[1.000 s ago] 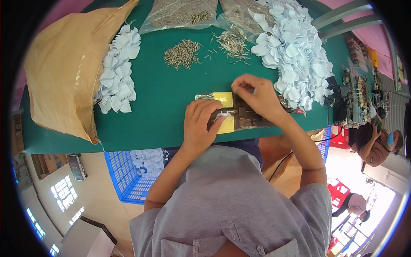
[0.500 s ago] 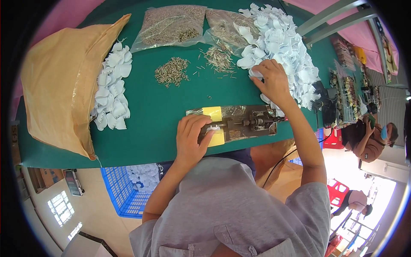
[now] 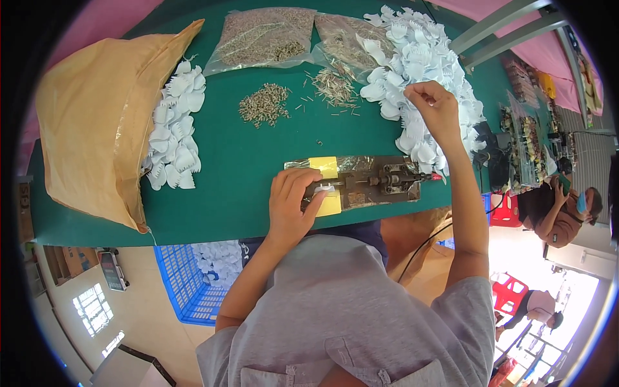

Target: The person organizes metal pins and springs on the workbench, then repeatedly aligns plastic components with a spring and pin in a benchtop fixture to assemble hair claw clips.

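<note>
My left hand (image 3: 291, 201) rests at the left end of a small dark metal fixture (image 3: 364, 182). Between its thumb and forefinger sits a white plastic piece (image 3: 327, 188), over a yellow patch (image 3: 324, 168) on the fixture. My right hand (image 3: 438, 111) is raised over a big heap of white, tooth-edged plastic pieces (image 3: 412, 61). Its fingers are curled in with the thumb close to them; whatever they hold, if anything, is hidden. Behind the fixture lie a pile of small metal parts (image 3: 265, 105) and a pile of thin metal pins (image 3: 335, 89).
Clear bags of metal parts (image 3: 261, 35) lie at the back. A tan sack (image 3: 90, 129) stands at the left beside more white pieces (image 3: 175, 129). A blue crate (image 3: 187, 290) is below the table's front edge. Metal bars (image 3: 509, 29) rise at the back right. Other people sit far right.
My right hand has lifted off the edge of the white heap and shifted right, its fingers curling in. My left hand stays at the fixture with the white piece.
</note>
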Motion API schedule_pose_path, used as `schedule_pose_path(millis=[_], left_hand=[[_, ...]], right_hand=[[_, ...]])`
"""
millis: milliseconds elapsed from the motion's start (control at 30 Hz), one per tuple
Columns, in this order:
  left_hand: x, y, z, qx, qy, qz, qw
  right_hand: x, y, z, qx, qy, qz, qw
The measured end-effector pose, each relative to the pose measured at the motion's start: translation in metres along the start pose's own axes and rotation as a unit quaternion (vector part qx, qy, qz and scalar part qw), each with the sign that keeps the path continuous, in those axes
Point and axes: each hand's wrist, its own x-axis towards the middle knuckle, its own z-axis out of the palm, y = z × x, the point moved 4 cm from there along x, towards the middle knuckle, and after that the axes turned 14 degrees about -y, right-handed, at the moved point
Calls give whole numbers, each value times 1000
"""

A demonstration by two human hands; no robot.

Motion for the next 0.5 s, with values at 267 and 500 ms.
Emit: schedule_pose_path(millis=[267,500], left_hand=[[4,-2,0,13,34,-1,999],[2,-2,-1,21,30,-4,999]], right_hand=[[-49,-81,88,10,-266,-162,950],[-61,-95,110,-73,-337,-214,914]])
